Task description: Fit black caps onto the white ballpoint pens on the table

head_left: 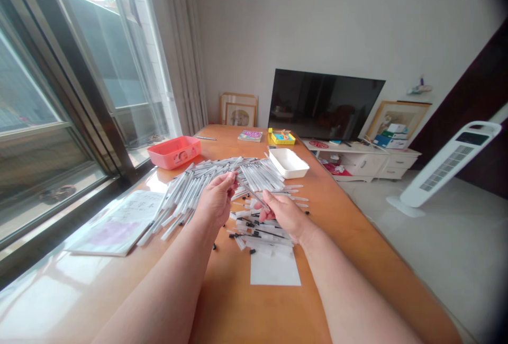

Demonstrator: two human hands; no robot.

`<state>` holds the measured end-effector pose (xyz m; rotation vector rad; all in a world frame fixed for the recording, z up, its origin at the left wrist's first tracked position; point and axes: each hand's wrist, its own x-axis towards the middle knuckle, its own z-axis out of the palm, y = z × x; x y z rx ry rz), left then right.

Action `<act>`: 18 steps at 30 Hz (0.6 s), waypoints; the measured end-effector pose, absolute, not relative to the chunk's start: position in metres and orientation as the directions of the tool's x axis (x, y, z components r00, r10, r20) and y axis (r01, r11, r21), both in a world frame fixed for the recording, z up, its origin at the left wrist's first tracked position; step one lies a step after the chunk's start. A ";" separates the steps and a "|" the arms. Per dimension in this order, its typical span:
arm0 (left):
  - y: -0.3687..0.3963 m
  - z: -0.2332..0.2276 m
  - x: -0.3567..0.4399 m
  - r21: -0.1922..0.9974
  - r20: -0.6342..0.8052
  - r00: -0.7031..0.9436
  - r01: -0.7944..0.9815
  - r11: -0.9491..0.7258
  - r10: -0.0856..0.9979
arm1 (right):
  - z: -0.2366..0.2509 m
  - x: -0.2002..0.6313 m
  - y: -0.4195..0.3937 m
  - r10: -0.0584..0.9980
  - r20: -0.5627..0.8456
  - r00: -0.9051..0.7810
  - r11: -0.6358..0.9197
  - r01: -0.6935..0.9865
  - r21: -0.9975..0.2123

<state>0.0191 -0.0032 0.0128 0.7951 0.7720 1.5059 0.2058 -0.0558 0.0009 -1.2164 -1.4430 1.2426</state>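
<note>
Held slanting between both hands, above the middle of the counter (pixel 257 315), a slim pen (pixel 251 192). Pinched at its far end by the thumb and fingers of the left hand (pixel 217 196); gripped toward its near end by the thumb and fingers of the right hand (pixel 283 214). Beneath and around the right hand, loose clear plastic pieces (pixel 273 234) and small black pieces (pixel 253 251), strewn down to a sheet of white paper (pixel 275 272). Beside and beyond the left hand, a broad pile of pens (pixel 182 190), roughly fanned out in rows. Farther left, near the window (pixel 87 58), a flat notebook (pixel 113 222). Past the pile, a red basket (pixel 166 160) on the left and a white tray (pixel 296 173) on the right. Toward the counter's far end, a book (pixel 250 136) and a yellow box (pixel 284 142). Beyond, a dark television (pixel 325 106) over a white cabinet (pixel 367 165); off to the right, upright on the floor (pixel 436 249), a white fan (pixel 448 169)
</note>
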 end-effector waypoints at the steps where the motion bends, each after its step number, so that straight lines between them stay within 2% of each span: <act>1: -0.003 0.013 0.019 0.848 0.049 -0.062 -0.524 -0.074 0.997 | 0.001 0.207 -0.056 0.987 -0.001 -0.163 0.018 0.114 -0.993; 4: -0.004 0.011 0.018 0.916 0.071 -0.074 -0.391 -0.095 0.995 | 0.003 0.209 -0.055 0.995 0.003 -0.099 0.008 0.042 -0.999; 8: -0.004 0.005 0.016 0.983 0.156 -0.097 -0.083 -0.164 0.983 | 0.007 0.213 -0.053 0.999 0.031 0.035 0.031 -0.012 -0.999; 13: -0.005 0.003 0.016 0.937 0.256 -0.096 0.270 -0.223 0.962 | 0.010 0.214 -0.053 0.994 0.042 0.098 0.058 -0.158 -0.986; 16: -0.009 0.007 0.017 0.910 0.267 -0.040 0.338 -0.238 0.963 | 0.011 0.214 -0.052 0.991 0.038 0.129 0.067 -0.223 -0.973; 18: -0.012 0.010 0.017 0.914 0.217 0.000 0.351 -0.204 0.976 | 0.012 0.214 -0.052 0.988 0.041 0.148 0.077 -0.250 -0.965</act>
